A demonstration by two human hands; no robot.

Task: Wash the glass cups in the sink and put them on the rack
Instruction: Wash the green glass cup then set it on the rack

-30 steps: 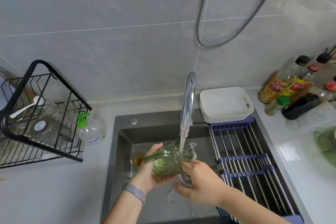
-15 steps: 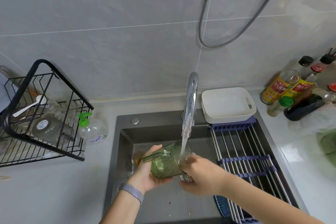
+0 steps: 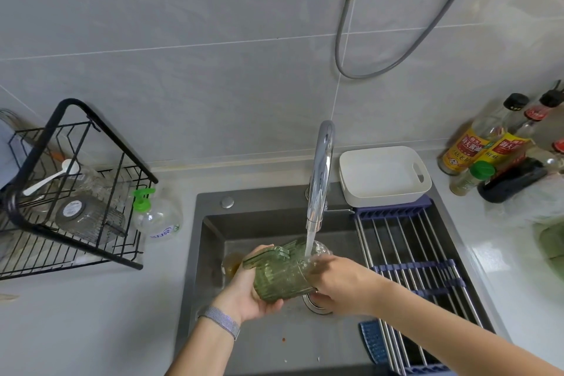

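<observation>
The left hand [image 3: 250, 293] is curling its fingers and thumb round the base end of a ribbed green glass cup [image 3: 279, 276], cradling it from below and tipping it on its side so the mouth is facing the stream. The right hand [image 3: 341, 285] is reaching into that mouth; its fingertips are hidden behind the rim, so I cannot tell whether they are spread or bunched, though they are probably rubbing the inner wall. Holding the cup tilted like this is letting the water [image 3: 309, 243] run in and spill straight out again.

The cup is sitting directly under the spout of the chrome faucet [image 3: 320, 174], above the steel sink [image 3: 210, 241] and its drain. Left of the faucet and lower, an amber glass [image 3: 231, 264] is waiting in the basin, seemingly unwashed. Further left of the faucet, on the counter, the black wire rack [image 3: 61, 186] is already carrying a clear ribbed glass [image 3: 88, 218] lying on its side and a white spoon [image 3: 50, 177]; a green-pump soap bottle [image 3: 155, 217] is standing just beside it. Right of the faucet, a white tray [image 3: 384, 174] is resting on a roll-up drying mat [image 3: 415, 268] spanning the sink.
</observation>
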